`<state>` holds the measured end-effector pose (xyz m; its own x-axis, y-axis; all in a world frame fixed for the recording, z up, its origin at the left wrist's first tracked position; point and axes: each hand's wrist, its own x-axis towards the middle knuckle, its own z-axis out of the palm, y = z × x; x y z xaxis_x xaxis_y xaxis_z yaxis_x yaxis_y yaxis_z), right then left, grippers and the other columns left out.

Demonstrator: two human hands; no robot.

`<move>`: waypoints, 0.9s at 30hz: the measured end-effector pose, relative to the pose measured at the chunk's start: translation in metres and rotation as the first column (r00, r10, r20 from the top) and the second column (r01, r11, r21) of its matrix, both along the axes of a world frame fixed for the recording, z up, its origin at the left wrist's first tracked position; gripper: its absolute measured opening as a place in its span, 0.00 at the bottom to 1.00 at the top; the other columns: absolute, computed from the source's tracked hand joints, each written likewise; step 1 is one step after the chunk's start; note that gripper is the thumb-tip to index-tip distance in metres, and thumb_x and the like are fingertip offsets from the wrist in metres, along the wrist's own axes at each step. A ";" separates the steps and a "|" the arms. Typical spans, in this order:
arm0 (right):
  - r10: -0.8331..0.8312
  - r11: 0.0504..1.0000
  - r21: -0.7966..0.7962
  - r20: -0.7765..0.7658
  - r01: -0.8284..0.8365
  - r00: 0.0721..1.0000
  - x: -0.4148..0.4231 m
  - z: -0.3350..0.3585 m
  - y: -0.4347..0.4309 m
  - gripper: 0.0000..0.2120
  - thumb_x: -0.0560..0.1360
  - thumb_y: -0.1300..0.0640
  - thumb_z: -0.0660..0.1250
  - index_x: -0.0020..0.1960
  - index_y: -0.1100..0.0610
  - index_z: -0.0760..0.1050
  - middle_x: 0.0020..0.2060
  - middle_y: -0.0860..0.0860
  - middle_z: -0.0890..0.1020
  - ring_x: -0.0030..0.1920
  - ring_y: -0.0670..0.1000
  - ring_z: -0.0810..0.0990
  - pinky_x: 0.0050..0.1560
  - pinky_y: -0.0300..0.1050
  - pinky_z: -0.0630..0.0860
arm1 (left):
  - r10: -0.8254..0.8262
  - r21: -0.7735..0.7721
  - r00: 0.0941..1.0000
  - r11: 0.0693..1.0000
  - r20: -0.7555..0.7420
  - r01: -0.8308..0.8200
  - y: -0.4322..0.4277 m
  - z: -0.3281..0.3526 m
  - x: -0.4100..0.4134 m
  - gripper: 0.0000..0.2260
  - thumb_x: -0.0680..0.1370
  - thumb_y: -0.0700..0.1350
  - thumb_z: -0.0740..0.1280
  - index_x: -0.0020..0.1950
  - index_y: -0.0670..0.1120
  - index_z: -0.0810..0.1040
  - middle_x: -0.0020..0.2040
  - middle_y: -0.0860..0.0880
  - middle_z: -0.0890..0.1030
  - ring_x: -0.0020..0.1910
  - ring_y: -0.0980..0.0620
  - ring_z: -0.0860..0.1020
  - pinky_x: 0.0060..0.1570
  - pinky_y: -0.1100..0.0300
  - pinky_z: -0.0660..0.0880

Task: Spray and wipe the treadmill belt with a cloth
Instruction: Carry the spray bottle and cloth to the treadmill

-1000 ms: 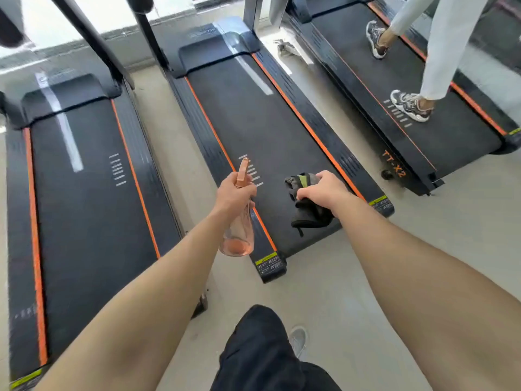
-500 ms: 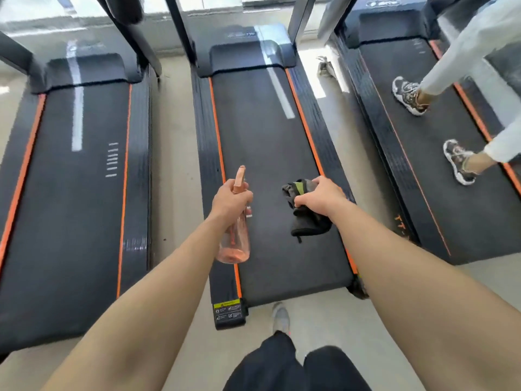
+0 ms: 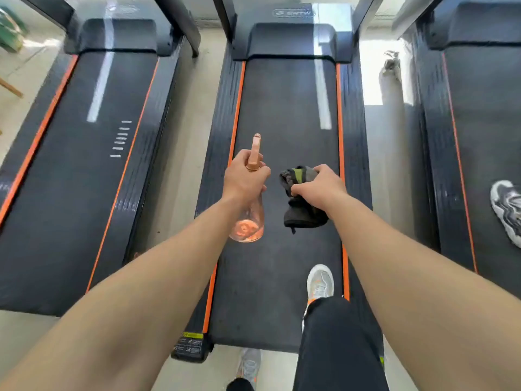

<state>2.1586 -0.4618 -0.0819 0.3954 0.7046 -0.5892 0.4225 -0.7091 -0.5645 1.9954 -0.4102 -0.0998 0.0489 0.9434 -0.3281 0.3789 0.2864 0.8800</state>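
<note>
The black treadmill belt (image 3: 284, 114) with orange side strips runs straight ahead of me in the middle. My left hand (image 3: 244, 176) grips a clear pink spray bottle (image 3: 249, 221) by its neck, nozzle pointing forward, held above the belt's left part. My right hand (image 3: 318, 186) clutches a bunched dark grey cloth (image 3: 303, 213) with a green stripe, above the belt's right part. My right foot in a grey shoe (image 3: 320, 283) stands on the rear of the belt.
A second treadmill (image 3: 84, 165) lies to the left and a third treadmill (image 3: 485, 136) to the right, where another person's sneaker (image 3: 506, 210) shows. Pale floor strips separate them. The motor cover (image 3: 291, 40) and two uprights stand at the belt's far end.
I have moved forward and squared up to the middle treadmill, with my right foot now on its belt. Both hands keep the same grips. The other person's legs have mostly left the view.
</note>
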 end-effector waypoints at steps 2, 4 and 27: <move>0.001 0.999 0.036 -0.022 0.000 1.000 0.026 -0.028 0.036 0.31 0.69 0.47 0.74 0.68 0.49 0.67 0.56 0.50 0.77 0.53 0.55 0.76 0.53 0.49 0.76 | 0.045 0.008 0.999 0.999 0.014 -0.045 0.036 -0.022 0.034 0.07 0.77 0.39 0.68 0.54 0.46 0.79 0.45 0.52 0.80 0.40 0.51 0.79 0.35 0.61 0.81; -0.027 0.996 0.079 -0.073 0.033 0.997 0.054 -0.055 0.068 0.31 0.69 0.48 0.74 0.68 0.47 0.67 0.56 0.48 0.78 0.54 0.54 0.77 0.55 0.51 0.77 | 0.055 -0.014 0.998 0.998 -0.001 -0.055 0.070 -0.046 0.067 0.07 0.77 0.39 0.68 0.54 0.46 0.79 0.45 0.51 0.80 0.41 0.51 0.79 0.37 0.60 0.82; -0.293 0.943 0.077 -0.261 0.323 0.920 0.113 -0.323 0.394 0.27 0.70 0.50 0.74 0.66 0.46 0.69 0.50 0.45 0.80 0.52 0.51 0.79 0.52 0.48 0.76 | 0.108 -0.035 0.989 0.993 -0.105 -0.113 0.429 -0.265 0.151 0.08 0.74 0.41 0.69 0.53 0.46 0.78 0.42 0.52 0.79 0.31 0.52 0.80 0.47 0.44 0.84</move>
<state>2.2712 -0.0683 -0.4045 0.4592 0.6404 -0.6156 0.0334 -0.7050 -0.7084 2.1460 0.0184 -0.3649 -0.0909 0.9269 -0.3641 0.4309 0.3662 0.8247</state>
